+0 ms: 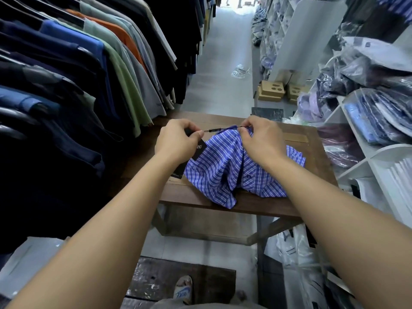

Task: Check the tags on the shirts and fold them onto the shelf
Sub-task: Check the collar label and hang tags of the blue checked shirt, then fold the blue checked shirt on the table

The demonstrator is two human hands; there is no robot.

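We have the blue striped shirt [234, 168] heaped in a loose mound on the right half of the bench [314, 152], with one corner drooping over the bench's near edge. Our left hand [178, 141] sits above the middle of the bench, its fingers [189, 128] curled and pinching the top of the black tag [197, 152], which hangs down toward the bench top. Our right hand [260, 139] is over the far part of the bench, its fingers bunched on the top of the mound, where the thin string [223, 129] meets the cloth.

The string runs taut between the two hands. We judge it is stretched so the tag stands clear of the fabric for reading. The shirt is gripped in the right fingers and lies just beside the left ones. The white shelf [376, 168] stands to the right of the bench, and the shirt is not yet folded for it.
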